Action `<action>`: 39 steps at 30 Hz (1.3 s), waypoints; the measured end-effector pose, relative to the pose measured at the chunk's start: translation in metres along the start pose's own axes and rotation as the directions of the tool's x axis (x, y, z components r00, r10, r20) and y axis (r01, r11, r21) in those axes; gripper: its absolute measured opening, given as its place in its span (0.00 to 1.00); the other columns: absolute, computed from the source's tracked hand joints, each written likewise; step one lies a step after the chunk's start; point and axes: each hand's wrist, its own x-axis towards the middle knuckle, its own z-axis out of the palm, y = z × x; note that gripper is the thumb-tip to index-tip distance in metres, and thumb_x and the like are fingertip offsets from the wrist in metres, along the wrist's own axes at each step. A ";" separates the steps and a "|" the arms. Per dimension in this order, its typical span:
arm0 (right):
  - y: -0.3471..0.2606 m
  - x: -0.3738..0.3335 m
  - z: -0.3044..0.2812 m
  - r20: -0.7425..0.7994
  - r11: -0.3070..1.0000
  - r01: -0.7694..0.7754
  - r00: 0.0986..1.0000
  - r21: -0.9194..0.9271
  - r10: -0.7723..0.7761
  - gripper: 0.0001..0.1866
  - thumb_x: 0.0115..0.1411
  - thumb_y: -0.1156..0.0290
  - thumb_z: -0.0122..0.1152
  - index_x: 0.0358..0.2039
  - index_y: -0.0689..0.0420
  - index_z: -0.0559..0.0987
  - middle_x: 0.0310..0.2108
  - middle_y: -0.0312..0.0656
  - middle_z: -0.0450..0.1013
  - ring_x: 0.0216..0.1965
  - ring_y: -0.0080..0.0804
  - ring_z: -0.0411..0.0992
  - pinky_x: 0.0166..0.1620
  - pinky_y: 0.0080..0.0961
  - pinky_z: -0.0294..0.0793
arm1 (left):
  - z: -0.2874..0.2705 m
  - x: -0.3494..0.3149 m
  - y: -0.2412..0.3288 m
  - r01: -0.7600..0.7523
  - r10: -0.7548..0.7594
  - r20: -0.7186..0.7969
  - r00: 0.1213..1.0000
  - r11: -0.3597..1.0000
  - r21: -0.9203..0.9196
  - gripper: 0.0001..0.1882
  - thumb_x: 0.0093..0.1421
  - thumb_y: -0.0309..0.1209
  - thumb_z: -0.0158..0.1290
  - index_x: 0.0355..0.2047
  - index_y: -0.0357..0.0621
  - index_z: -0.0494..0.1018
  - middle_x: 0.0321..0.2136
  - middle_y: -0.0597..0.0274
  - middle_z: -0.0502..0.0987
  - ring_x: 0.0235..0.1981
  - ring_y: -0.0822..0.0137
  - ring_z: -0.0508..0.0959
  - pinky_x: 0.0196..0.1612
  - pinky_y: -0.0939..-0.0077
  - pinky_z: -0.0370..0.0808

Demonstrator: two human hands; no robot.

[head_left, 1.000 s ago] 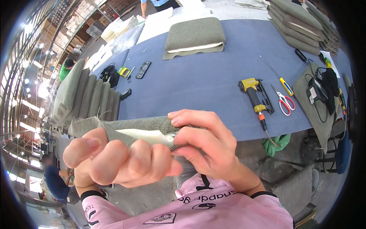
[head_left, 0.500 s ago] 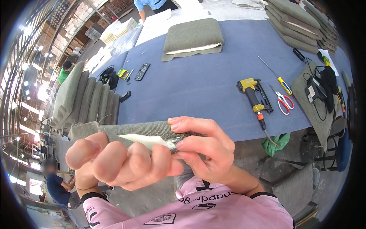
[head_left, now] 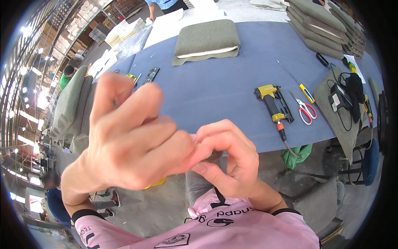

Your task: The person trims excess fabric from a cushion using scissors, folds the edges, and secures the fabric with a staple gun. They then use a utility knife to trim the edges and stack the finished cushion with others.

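My left hand (head_left: 132,137) is raised in front of the table edge, back of the hand up, with its fingers curled closed and slightly blurred. Whatever lies inside it is hidden. Its knuckles meet the fingertips of my right hand (head_left: 234,155), whose thumb and fingers pinch a grey-green piece of woven fabric (head_left: 214,157). Only a small patch of that fabric shows between the hands. Beyond them on the blue table (head_left: 199,95) lies a grey-green upholstered cushion (head_left: 209,37) with a white strip along its near side.
At the right lie a yellow-black staple gun (head_left: 274,103) with a hose, a screwdriver (head_left: 306,92) and red-handled scissors (head_left: 306,113). Cushions are stacked at the far right (head_left: 317,29) and left (head_left: 68,108). A phone (head_left: 151,75) sits left. Other people are farther off.
My left hand has risen and turned, its back now showing. The fabric-covered piece with its white inside, stretched between my hands before, is mostly hidden. My right hand still grips its end.
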 end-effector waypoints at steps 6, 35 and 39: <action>0.009 -0.003 -0.006 -0.015 0.995 -0.081 0.997 0.065 0.082 0.25 0.60 0.79 0.79 0.56 0.64 0.78 0.50 0.48 0.78 0.50 0.35 0.79 0.54 0.33 0.80 | 0.015 0.008 -0.025 0.135 -0.048 0.249 0.967 0.928 -0.346 0.25 0.57 0.41 0.71 0.15 0.51 0.67 0.13 0.70 0.64 0.26 0.61 0.63 0.38 0.63 0.58; 0.219 -0.046 -0.520 -0.549 -0.617 -0.257 0.762 -0.744 0.344 0.16 0.74 0.57 0.61 0.48 0.58 0.84 0.52 0.56 0.81 0.48 0.61 0.85 0.49 0.57 0.86 | 0.102 0.022 -0.094 0.805 0.194 0.816 0.544 0.152 -0.573 0.32 0.80 0.53 0.53 0.19 0.54 0.64 0.19 0.84 0.60 0.23 0.81 0.58 0.26 0.73 0.57; 0.230 0.013 -0.401 -0.334 -0.074 -0.331 0.869 -0.941 0.366 0.12 0.77 0.65 0.55 0.52 0.58 0.79 0.50 0.53 0.83 0.41 0.49 0.86 0.41 0.45 0.84 | 0.109 0.008 -0.103 0.880 0.149 0.876 0.458 0.058 -0.470 0.30 0.79 0.54 0.55 0.21 0.52 0.73 0.21 0.83 0.65 0.24 0.82 0.62 0.29 0.74 0.61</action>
